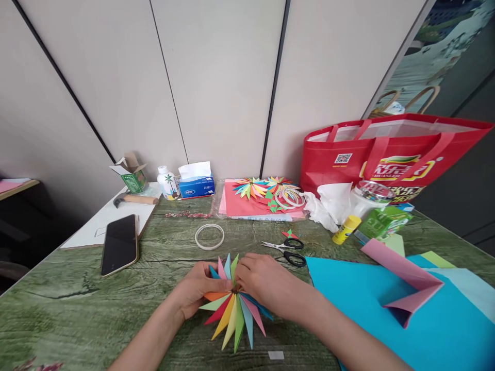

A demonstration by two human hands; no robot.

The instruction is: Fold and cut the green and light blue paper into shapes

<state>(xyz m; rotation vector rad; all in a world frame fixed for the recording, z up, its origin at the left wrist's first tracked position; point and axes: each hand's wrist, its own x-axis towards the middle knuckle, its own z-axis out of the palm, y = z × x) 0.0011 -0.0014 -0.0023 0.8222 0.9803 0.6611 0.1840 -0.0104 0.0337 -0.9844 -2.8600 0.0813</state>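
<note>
In the head view, our round paper star point(238, 317), lacking a long axis, sits between our hands, nearer us than the tape ring point(210, 248). Our left hand point(196, 289) pinches it; our right hand point(266, 283), equally near, curls its fingers against it, hold hidden.

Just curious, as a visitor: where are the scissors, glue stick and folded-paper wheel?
Scissors point(283, 249), head view: where blades meet handles.
Glue stick point(346, 230), head view: its yellow body.
Folded-paper wheel point(238, 322), head view: a lower green fold.
</note>
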